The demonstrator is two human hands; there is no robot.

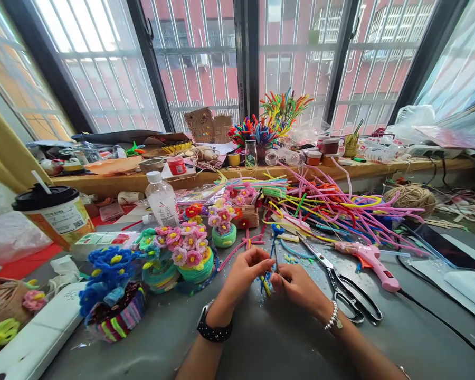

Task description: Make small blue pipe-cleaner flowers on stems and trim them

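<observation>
My left hand is closed, with thumb and forefinger pinching a blue pipe cleaner that stands upright and ends in a small blue flower-like loop. Right beside it my right hand is closed on a thin dark metal tool, pointing up along the blue stem; its kind is partly hidden by the fingers. Below the fingertips, blue and yellow pipe cleaner ends show. Large scissors and a pink glue gun lie right of my right hand.
Finished pipe cleaner flower pots, one blue and one pink, stand at left near a lidded cup and a bottle. Loose pink pipe cleaners pile up behind. A phone lies at right; a cluttered ledge runs below the windows.
</observation>
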